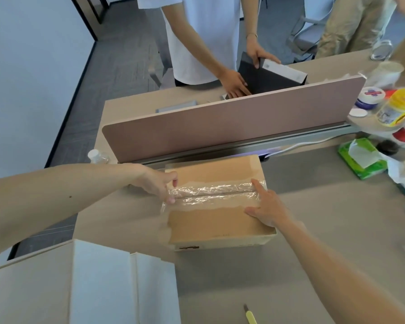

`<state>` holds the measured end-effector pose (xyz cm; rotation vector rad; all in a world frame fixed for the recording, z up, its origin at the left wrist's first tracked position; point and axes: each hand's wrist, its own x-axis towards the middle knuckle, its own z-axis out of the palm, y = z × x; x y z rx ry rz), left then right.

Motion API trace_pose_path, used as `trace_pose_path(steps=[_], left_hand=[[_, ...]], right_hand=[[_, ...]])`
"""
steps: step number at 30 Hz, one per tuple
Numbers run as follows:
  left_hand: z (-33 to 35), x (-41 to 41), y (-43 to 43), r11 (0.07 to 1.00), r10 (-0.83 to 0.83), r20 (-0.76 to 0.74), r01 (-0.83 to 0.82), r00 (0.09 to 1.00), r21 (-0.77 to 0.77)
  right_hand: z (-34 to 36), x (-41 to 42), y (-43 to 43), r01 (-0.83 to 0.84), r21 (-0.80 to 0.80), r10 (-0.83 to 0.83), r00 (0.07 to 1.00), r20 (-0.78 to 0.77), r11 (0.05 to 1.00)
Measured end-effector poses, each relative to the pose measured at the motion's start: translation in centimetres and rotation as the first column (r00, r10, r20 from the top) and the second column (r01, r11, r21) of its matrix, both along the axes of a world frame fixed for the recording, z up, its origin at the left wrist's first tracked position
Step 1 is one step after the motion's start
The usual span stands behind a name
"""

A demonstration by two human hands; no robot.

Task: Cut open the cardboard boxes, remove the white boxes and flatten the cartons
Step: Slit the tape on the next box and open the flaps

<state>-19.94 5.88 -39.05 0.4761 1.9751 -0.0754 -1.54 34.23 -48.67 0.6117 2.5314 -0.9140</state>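
Observation:
A closed brown cardboard box (216,223) lies on the grey desk (325,230) in the middle. A wrinkled strip of clear tape (211,194) runs along its top seam. My left hand (158,184) pinches the tape's left end, which is lifted off the box edge. My right hand (268,204) lies flat on the right part of the lid, fingers spread, next to the tape's right end. A yellow utility knife (250,315) rests on the desk at the bottom edge. White boxes (124,286) stand at the lower left.
A pink divider panel (232,122) runs behind the box. Beyond it a person in a white shirt handles a dark box (267,78). A green tissue pack (360,157), jars and bottles crowd the right side. A clear bottle (97,156) stands at the divider's left end.

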Motion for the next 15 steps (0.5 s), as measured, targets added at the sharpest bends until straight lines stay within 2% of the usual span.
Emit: trace_pose_path(steps=[5,9,15], left_hand=[[-0.1,1.0,5.1,0.991,-0.079,0.018,0.081,0.997,-0.107],[-0.4,2.9,9.6,0.994,-0.011,0.075,0.019,0.997,-0.104],[-0.4,7.6,15.5,0.996,0.030,0.004,-0.029,1.000,-0.088]], right_hand=[[-0.1,1.7,4.0,0.028,-0.037,-0.029,0.999,-0.016,0.999],[-0.4,3.5,7.8,0.038,-0.052,-0.039,0.999,-0.029,0.998],[-0.3,6.4,13.6,0.030,-0.091,-0.036,0.997,-0.064,0.995]])
